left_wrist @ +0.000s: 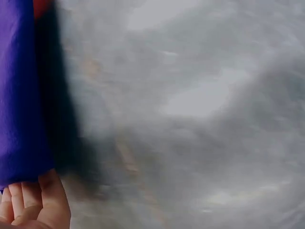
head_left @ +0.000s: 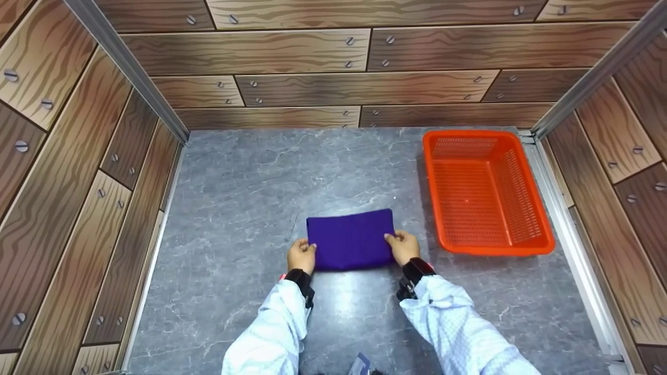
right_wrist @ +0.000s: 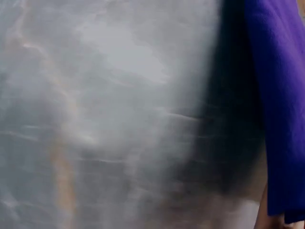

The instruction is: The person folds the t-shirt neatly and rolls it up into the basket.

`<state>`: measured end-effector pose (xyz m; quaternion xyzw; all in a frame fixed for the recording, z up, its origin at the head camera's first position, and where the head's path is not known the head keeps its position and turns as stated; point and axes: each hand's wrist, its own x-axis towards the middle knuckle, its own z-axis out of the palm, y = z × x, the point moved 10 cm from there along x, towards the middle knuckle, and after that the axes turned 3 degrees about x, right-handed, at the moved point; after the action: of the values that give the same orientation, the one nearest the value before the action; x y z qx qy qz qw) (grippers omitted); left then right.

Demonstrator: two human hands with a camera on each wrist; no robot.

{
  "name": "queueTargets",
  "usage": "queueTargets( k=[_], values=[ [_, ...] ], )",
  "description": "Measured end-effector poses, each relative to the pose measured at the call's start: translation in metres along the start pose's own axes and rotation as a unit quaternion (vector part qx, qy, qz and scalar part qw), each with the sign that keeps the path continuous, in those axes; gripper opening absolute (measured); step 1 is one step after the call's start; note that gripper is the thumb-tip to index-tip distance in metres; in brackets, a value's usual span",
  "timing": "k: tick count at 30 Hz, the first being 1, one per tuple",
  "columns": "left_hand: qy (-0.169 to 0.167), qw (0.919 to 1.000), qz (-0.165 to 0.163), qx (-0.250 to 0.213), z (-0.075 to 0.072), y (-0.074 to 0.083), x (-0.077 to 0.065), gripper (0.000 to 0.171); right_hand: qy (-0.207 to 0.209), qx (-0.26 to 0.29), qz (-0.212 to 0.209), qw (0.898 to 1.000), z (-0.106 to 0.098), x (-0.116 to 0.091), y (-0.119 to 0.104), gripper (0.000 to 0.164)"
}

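Observation:
A folded purple cloth [head_left: 350, 242] makes a flat rectangle between my two hands, over the middle of the grey marbled surface. Its left edge is pinched by my left hand [head_left: 301, 255], thumb on top and fingers beneath. At the opposite edge my right hand [head_left: 405, 247] grips the cloth in the same way. In the left wrist view the cloth [left_wrist: 21, 95] hangs at the left, with the fingers of my left hand [left_wrist: 38, 202] under its edge. The right wrist view has the cloth [right_wrist: 283, 105] along its right side; most of my right hand is out of frame there.
An orange-red plastic basket [head_left: 466, 200] with perforated walls stands right of the cloth, nothing visible inside it. Wood-patterned panels [head_left: 302, 52] enclose the grey surface [head_left: 234, 208] at the back and both sides. Metal rails [head_left: 573, 250] run along the panel edges.

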<state>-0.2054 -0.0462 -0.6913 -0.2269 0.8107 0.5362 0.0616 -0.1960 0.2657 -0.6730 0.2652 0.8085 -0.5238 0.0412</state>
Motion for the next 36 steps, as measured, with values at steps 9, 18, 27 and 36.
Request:
queueTargets(
  k=[9,18,27,36],
  values=[
    [0.023,0.9973,0.062,-0.034,0.005,0.06,0.0,0.03,0.051,0.081,-0.043,0.995,-0.048,0.01,-0.047,0.032],
    [-0.004,0.9897,0.118,-0.081,0.038,0.12,-0.006,0.027,0.09,0.169,-0.037,0.981,-0.107,0.024,-0.051,0.035],
    [-0.045,0.978,0.163,-0.122,0.085,0.164,-0.027,0.029,0.138,0.168,-0.012,0.976,-0.172,0.028,-0.04,0.042],
    [-0.135,0.9645,0.186,-0.13,0.146,0.195,-0.053,0.033,0.179,0.205,0.024,0.962,-0.226,0.027,-0.02,0.036]
  ],
)
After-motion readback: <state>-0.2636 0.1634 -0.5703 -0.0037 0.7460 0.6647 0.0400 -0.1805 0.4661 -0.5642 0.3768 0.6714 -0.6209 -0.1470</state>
